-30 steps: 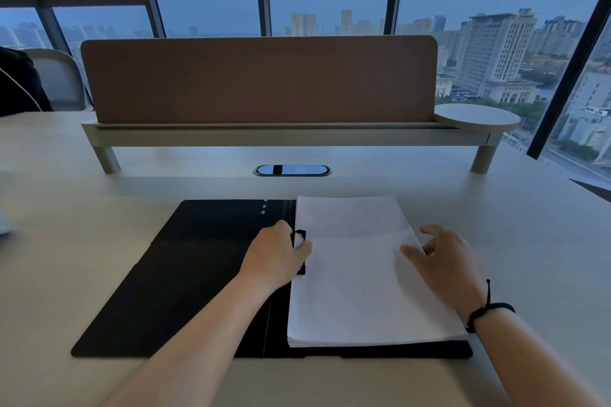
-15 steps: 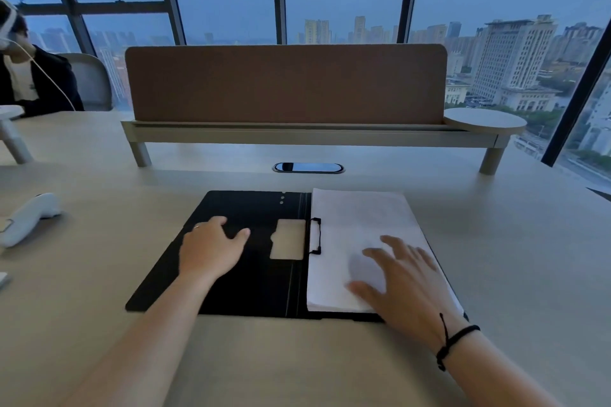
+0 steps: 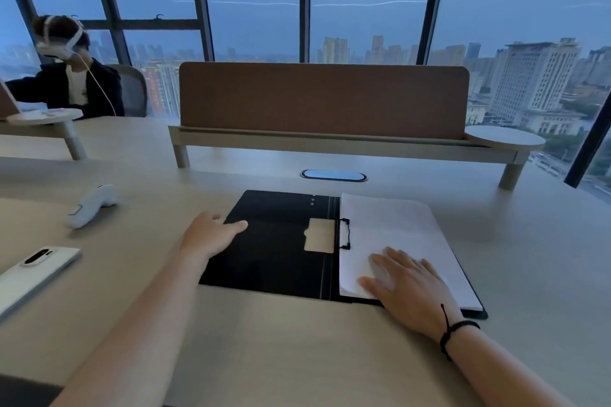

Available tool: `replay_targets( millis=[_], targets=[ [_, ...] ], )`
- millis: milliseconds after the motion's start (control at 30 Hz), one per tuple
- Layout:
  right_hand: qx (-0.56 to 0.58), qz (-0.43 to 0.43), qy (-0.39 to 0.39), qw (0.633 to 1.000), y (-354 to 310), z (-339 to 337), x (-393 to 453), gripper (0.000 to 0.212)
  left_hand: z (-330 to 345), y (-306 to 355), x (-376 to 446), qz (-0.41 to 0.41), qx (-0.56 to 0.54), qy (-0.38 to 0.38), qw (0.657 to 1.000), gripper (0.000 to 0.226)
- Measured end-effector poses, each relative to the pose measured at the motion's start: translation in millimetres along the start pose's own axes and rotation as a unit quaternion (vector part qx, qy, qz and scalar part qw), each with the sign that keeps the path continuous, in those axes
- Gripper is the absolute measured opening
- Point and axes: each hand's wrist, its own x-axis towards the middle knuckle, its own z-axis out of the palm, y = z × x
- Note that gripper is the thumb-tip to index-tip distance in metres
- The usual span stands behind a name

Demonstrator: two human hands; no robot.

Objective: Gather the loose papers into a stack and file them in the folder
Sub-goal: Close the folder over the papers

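Observation:
A black folder (image 3: 274, 251) lies open flat on the desk in front of me. Its right half carries a neat white stack of papers (image 3: 396, 235), held along the spine by a black clip (image 3: 345, 234). A tan label patch (image 3: 320, 235) sits on the left flap beside the clip. My left hand (image 3: 211, 235) rests at the outer left edge of the left flap, fingers loosely spread, holding nothing. My right hand (image 3: 406, 284) lies flat, palm down, on the lower part of the paper stack.
A white controller (image 3: 91, 205) and a white phone (image 3: 31, 269) lie on the desk to the left. A brown divider on a raised shelf (image 3: 324, 101) stands behind the folder, with a cable port (image 3: 333, 175) before it. A person in a headset (image 3: 66, 76) sits far left.
My left hand left the clip and slid out to the left flap's outer edge. My right hand moved onto the lower papers and flattened. The view turned left.

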Motion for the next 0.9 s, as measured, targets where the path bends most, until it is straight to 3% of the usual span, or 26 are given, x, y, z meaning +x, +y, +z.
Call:
replay_targets(
  millis=[167, 233, 333, 400, 500, 567, 633, 767, 900],
  targets=[
    [0.003, 0.0, -0.006, 1.0, -2, -2, -2, 0.066, -31, 15, 16, -0.029, -0.13, -0.092, 0.987, 0.052],
    [0.008, 0.003, -0.007, 1.0, -1, -3, -2, 0.066, -43, 39, 7, 0.029, -0.119, -0.103, 0.987, 0.037],
    [0.014, 0.008, -0.009, 1.0, 0, -4, -3, 0.064, -58, 93, -21, 0.151, -0.099, -0.109, 0.977, 0.053],
    [0.014, 0.005, -0.002, 1.0, -1, -7, -4, 0.058, -51, 128, -53, 0.201, -0.153, -0.183, 0.95, 0.053],
    [0.012, -0.001, 0.008, 1.0, -2, -10, -7, 0.056, 1, 161, -98, 0.211, -0.192, -0.289, 0.914, 0.037],
    [0.007, 0.014, 0.001, 1.0, -3, -10, -9, 0.067, 51, 163, -111, 0.263, -0.115, -0.313, 0.905, 0.044],
    [-0.002, 0.025, 0.003, 1.0, -2, -8, -11, 0.076, 98, 148, -114, 0.305, 0.006, -0.319, 0.897, 0.036],
    [0.014, 0.065, 0.033, 0.997, 7, -14, -35, 0.093, 156, 104, -93, 0.308, 0.194, -0.327, 0.872, 0.033],
    [-0.03, 0.086, -0.099, 0.991, 15, -44, -70, 0.073, 168, 76, -73, 0.341, 0.206, -0.25, 0.882, 0.043]
  ],
)
